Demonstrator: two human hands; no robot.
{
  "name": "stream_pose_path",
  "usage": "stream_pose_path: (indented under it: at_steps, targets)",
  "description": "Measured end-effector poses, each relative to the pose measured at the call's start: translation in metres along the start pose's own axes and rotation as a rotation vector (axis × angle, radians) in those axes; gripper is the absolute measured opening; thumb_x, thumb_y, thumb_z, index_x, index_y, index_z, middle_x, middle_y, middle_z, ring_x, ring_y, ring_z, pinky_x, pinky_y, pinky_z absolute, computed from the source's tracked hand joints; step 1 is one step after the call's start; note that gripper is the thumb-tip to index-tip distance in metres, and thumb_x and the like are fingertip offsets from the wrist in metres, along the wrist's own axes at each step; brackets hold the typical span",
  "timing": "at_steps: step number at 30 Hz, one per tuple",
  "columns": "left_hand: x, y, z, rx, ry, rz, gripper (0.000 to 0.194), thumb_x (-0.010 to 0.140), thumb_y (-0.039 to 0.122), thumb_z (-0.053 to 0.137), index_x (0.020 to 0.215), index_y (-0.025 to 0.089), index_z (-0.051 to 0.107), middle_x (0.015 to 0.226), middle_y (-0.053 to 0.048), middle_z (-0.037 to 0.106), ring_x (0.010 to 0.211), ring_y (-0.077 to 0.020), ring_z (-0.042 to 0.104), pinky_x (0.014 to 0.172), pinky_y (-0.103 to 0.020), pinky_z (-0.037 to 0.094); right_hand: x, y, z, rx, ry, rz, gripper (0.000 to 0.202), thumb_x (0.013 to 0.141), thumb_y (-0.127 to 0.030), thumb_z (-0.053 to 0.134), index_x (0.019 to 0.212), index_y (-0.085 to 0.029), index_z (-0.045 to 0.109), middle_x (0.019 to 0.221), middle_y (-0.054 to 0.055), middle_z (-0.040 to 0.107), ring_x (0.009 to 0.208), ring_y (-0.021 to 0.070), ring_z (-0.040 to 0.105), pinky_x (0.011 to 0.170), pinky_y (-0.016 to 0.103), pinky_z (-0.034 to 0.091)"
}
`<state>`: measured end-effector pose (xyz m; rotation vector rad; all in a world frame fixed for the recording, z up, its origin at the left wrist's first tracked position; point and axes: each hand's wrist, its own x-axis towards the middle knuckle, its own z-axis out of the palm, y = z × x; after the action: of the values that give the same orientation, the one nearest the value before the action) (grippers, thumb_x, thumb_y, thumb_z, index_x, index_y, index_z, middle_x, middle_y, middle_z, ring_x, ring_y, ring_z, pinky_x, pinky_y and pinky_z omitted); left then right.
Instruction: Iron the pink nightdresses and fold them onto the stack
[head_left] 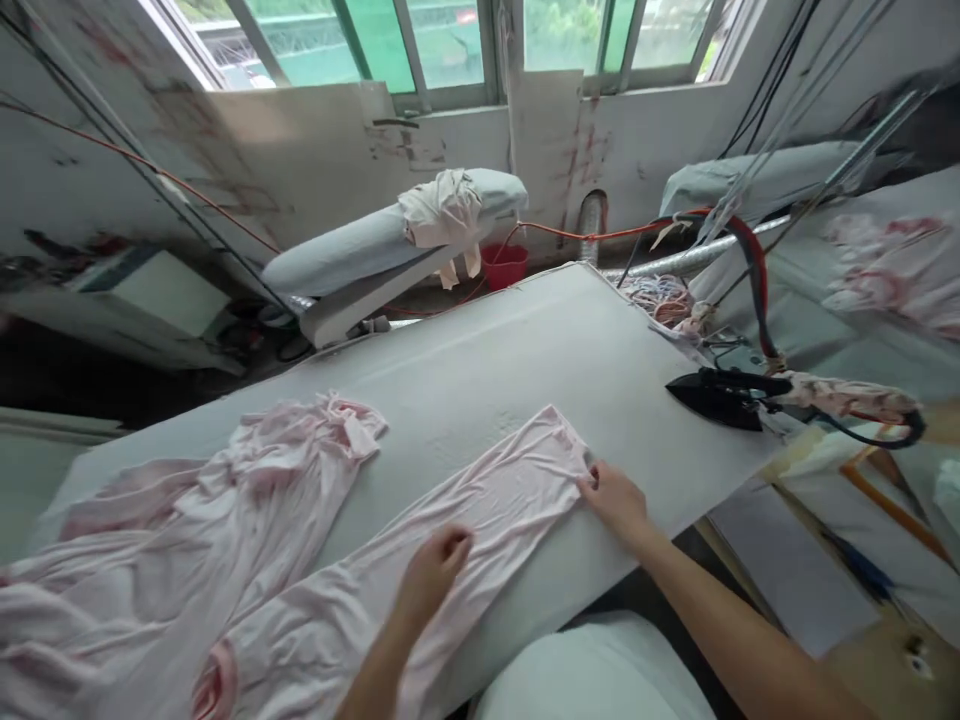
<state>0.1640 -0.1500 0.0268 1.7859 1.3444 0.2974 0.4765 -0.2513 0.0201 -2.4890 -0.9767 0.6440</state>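
Note:
A pale pink garment [495, 490] lies stretched across the white padded board, one narrow part pointing away to the right, with wrinkles along it. At the far right corner of that part, my right hand [616, 503] pinches the cloth edge between thumb and fingers. My left hand [435, 570] is over the middle of the same part, fingers curled together; whether cloth is between them is hidden. More pink cloth [300, 470] lies bunched at the left of the board. A black iron [720, 397] rests at the board's right end.
The white board [487, 350] slopes across the view. Behind it are a narrow padded arm [345, 250] with cloth wrapped on it and a red bucket [504, 266]. A red and black hose [754, 270] runs to the iron. Another pink pile [892, 270] lies far right.

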Motion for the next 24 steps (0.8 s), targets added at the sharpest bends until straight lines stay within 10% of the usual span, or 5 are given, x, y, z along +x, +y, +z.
stream_pose_path:
  at_steps: [4,7,11,18,24]
  targets:
    - [0.096,0.105,0.082,0.037,0.028,0.149,0.036,0.081,0.012,0.062,0.115,0.022,0.069,0.118,-0.008,0.069,0.098,-0.0176,0.068,0.095,-0.031,0.052,0.010,0.006,0.004,-0.099,-0.105,-0.206,0.018,0.092,-0.039,0.053,0.091,-0.023,0.059,0.086,0.005,0.068,0.080,0.0213,0.065,0.069,0.030,0.038]
    - [0.152,0.152,0.108,0.096,-0.141,0.043,0.019,0.079,0.018,0.069,0.098,0.019,0.071,0.090,-0.006,0.071,0.081,-0.0179,0.067,0.081,-0.030,0.054,0.025,0.012,-0.002,0.235,-0.180,-0.260,0.014,0.088,-0.034,0.050,0.094,-0.023,0.057,0.086,0.003,0.068,0.078,0.0195,0.064,0.070,0.029,0.042]
    - [0.179,0.165,0.099,0.061,-0.197,-0.044,0.020,0.093,0.036,0.058,0.098,0.019,0.068,0.072,0.001,0.065,0.061,-0.0121,0.062,0.065,-0.023,0.051,0.053,-0.002,-0.017,0.532,-0.250,-0.202,0.028,0.091,-0.040,0.048,0.110,-0.021,0.055,0.085,0.004,0.068,0.073,0.0195,0.064,0.068,0.029,0.047]
    - [0.196,0.181,0.094,0.420,-0.136,-0.002,0.027,0.087,0.026,0.066,0.113,0.020,0.068,0.118,-0.011,0.068,0.101,-0.0215,0.066,0.088,-0.031,0.049,0.087,-0.032,-0.050,-0.186,-0.418,-0.152,0.028,0.090,-0.037,0.057,0.108,-0.018,0.067,0.100,0.015,0.074,0.095,0.0279,0.068,0.077,0.033,0.043]
    - [0.178,0.210,0.160,0.285,-0.182,0.041,0.022,0.093,0.029,0.059,0.110,0.025,0.071,0.101,-0.005,0.075,0.095,-0.0205,0.068,0.084,-0.031,0.049,0.084,0.021,-0.069,-0.174,-0.512,-0.189,0.034,0.091,-0.045,0.047,0.089,-0.021,0.071,0.087,0.010,0.075,0.079,0.0236,0.067,0.064,0.030,0.037]
